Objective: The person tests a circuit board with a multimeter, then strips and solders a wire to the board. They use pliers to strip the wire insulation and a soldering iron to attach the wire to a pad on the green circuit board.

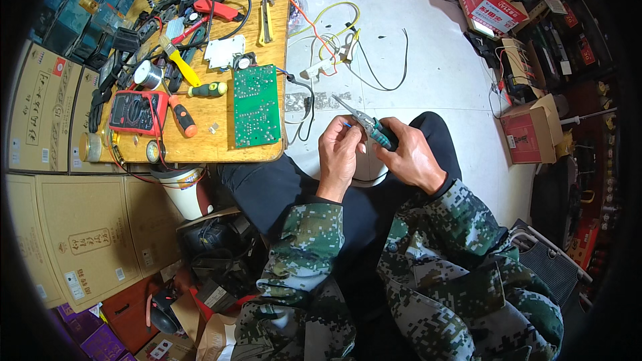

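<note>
Clearly, tapered metal pliers (370,125) with green-and-black handles sit clasped in the right hand (414,154), to the right of the wooden table (214,151), beside the left hand (340,154), which pinches a tiny blue piece (347,124). A flat, solder-dotted green circuit board (257,107) lies on the tabletop; brown cardboard cartons (90,241) bear printed characters.

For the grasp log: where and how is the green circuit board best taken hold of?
Probably by the lower half of its right edge, coming from the right: the green circuit board lies flat near the right rim of the wooden table. Pinching the edge would spare the solder-dotted face, and that half is clear of the dark cable by its upper corner.
</note>
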### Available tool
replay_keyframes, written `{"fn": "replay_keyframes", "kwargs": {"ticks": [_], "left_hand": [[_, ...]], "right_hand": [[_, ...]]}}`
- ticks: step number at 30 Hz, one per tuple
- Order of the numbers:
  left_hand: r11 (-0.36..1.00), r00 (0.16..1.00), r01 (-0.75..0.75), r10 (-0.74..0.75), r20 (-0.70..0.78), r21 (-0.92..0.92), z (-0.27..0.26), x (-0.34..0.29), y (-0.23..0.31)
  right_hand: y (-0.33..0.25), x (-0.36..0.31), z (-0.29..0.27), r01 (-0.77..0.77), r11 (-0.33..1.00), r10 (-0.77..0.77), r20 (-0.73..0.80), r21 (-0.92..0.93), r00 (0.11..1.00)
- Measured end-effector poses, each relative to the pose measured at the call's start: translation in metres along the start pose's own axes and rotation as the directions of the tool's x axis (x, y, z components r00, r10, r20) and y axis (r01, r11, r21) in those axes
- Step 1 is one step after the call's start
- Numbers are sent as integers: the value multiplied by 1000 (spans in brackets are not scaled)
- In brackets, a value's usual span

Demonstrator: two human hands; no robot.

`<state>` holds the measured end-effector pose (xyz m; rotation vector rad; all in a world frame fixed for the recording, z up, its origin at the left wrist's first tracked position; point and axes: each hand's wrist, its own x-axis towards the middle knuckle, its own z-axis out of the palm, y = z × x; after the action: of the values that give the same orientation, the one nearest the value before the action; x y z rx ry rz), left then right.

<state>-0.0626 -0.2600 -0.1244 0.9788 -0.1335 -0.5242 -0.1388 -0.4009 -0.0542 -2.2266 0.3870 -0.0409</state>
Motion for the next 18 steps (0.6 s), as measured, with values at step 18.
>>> {"fn": "replay_keyframes", "kwargs": {"ticks": [18], "left_hand": [[1000,1000,9,-9,8,-4,-1,-1,0]], "right_hand": [[-1,-1,-6,-16,1000,15,55,12,998]]}}
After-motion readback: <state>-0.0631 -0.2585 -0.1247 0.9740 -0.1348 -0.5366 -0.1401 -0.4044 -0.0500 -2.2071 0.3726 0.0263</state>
